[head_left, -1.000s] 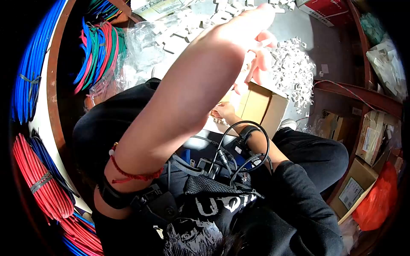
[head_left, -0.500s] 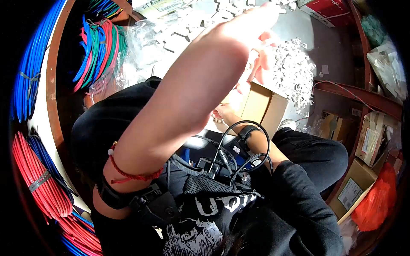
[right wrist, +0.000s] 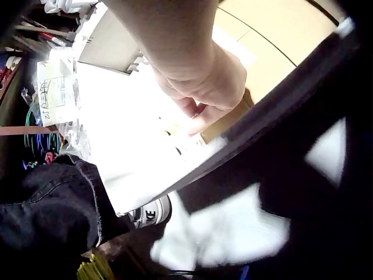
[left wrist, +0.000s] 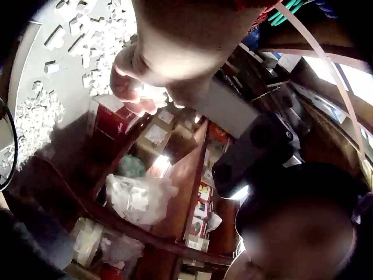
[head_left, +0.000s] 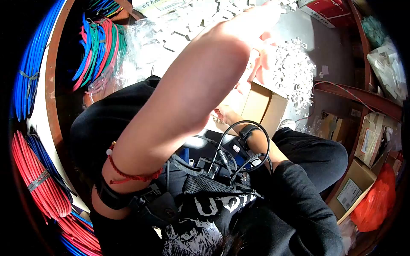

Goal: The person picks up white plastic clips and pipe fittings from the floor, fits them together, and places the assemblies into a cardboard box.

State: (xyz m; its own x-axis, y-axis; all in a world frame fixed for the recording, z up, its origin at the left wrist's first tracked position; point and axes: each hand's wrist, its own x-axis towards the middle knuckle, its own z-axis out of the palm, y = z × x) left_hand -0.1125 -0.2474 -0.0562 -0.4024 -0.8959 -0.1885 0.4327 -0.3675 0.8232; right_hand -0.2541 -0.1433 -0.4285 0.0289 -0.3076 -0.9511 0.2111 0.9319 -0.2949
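Note:
My left hand (head_left: 256,51), its wrist ringed by a red cord, is raised in front of the head camera in strong light. In the left wrist view its fingers curl around a small white piece (left wrist: 154,93), partly lost in glare. Lower down, my right hand (head_left: 222,112) reaches to a brightly lit white surface beside an open cardboard box (head_left: 275,110). In the right wrist view its fingers bend inward, fingertips at small yellowish bits on that surface (right wrist: 116,134); what lies between them I cannot tell.
A pile of small white plastic pieces (head_left: 297,72) lies on the grey floor beyond the box. Coiled red cables (head_left: 42,177) and blue cables (head_left: 32,72) line the left. Boxes and a red plastic bag (head_left: 376,205) stand at right. A black cable (head_left: 269,141) loops over the right forearm.
Both hands stay in nearly the same places. The left hand shifts slightly up and right in the head view; the right fingers shift a little over the small bits.

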